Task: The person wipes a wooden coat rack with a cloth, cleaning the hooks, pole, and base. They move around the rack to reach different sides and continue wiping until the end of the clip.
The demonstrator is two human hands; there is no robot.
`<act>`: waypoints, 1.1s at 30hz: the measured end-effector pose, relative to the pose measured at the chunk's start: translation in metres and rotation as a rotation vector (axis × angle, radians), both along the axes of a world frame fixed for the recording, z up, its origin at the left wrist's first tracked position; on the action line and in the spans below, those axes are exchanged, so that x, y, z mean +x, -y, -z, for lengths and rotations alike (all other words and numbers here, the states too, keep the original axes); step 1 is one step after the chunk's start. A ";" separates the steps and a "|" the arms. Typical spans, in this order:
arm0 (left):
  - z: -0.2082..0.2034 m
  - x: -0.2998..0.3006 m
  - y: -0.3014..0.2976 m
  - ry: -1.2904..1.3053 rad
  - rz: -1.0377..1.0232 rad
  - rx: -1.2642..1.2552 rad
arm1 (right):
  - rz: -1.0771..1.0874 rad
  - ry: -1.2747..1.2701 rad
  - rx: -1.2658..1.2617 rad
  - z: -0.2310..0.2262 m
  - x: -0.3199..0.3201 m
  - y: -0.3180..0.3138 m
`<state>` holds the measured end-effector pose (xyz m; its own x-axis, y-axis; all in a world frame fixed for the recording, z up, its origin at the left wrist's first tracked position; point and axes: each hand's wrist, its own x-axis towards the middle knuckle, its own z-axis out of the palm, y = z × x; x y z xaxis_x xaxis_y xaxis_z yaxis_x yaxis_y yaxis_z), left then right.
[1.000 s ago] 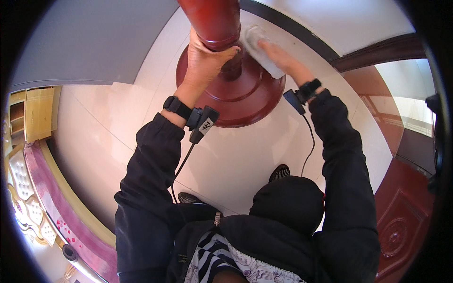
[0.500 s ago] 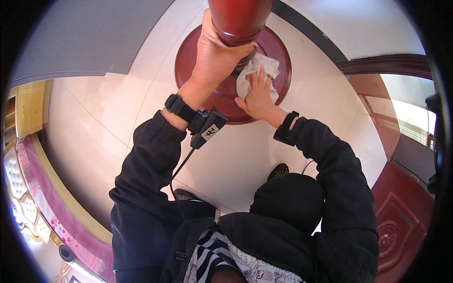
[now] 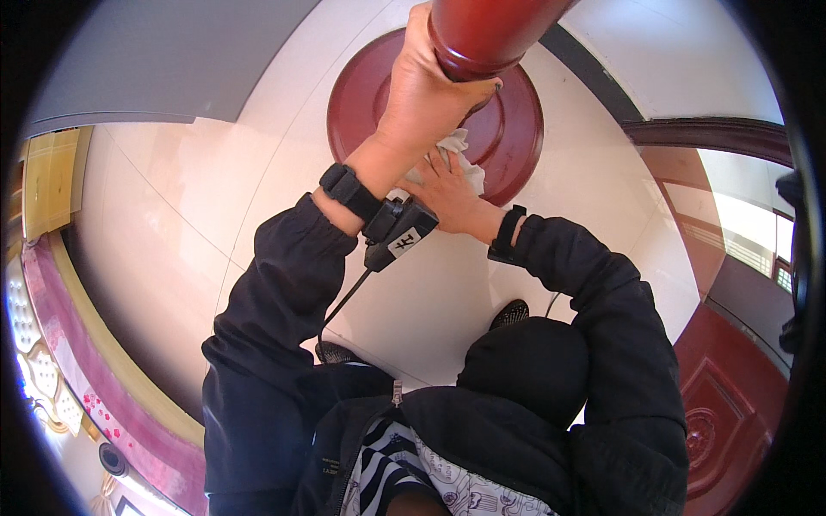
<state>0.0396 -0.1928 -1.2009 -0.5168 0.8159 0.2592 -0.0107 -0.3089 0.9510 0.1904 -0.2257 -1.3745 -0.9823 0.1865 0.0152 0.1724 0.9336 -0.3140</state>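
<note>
A glossy dark red post (image 3: 499,34) rises from a round base (image 3: 357,99) of the same colour. My left hand (image 3: 422,107) is closed around the narrow lower part of the post, just under its wider turned section, with the thumb to the right. A crumpled white cloth (image 3: 471,172) lies on the near part of the base. Over it my right hand (image 3: 452,196) is spread flat, fingers stretched out and pressing on the cloth. The left wrist and forearm partly cover the cloth and the right fingertips.
Pale glossy floor tiles (image 3: 172,206) surround the base. A grey panel (image 3: 172,60) stands at the far left, and a bed edge with pink fabric (image 3: 112,378) at the left. On the right is a dark red carved door (image 3: 723,404). A cable (image 3: 344,301) hangs from my left wrist device.
The post and base have shifted right in view, and the post leans more to the right. My right hand has slid the cloth left and nearer, in beside my left wrist.
</note>
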 end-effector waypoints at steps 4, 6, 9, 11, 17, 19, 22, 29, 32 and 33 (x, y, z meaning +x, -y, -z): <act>0.000 0.001 0.000 0.094 0.067 0.014 | -0.010 -0.040 0.042 0.008 -0.004 -0.001; -0.003 0.003 0.001 0.148 0.059 -0.101 | -0.001 -0.063 0.079 0.010 -0.005 -0.001; -0.005 0.004 0.001 -0.040 -0.012 -0.074 | -0.006 -0.088 0.054 0.010 -0.016 -0.002; -0.004 0.004 0.000 -0.005 -0.023 -0.088 | -0.032 -0.079 -0.063 0.012 -0.031 -0.005; -0.002 0.002 0.001 -0.084 -0.048 -0.108 | 0.002 -0.391 -0.551 0.025 -0.091 -0.012; -0.003 0.001 0.001 -0.101 -0.065 -0.114 | 0.009 -0.427 -0.425 0.029 -0.103 -0.012; -0.003 -0.001 0.002 -0.111 -0.048 -0.122 | -0.007 -0.400 -0.393 0.032 -0.109 -0.013; 0.002 -0.001 0.000 -0.038 0.003 -0.076 | -0.205 -0.197 -0.164 0.022 -0.043 0.001; 0.001 -0.002 0.001 -0.061 0.021 -0.087 | -0.212 -0.193 -0.165 0.014 -0.009 0.001; 0.000 -0.002 0.002 -0.073 0.023 -0.145 | -0.210 -0.214 -0.193 0.010 -0.001 -0.003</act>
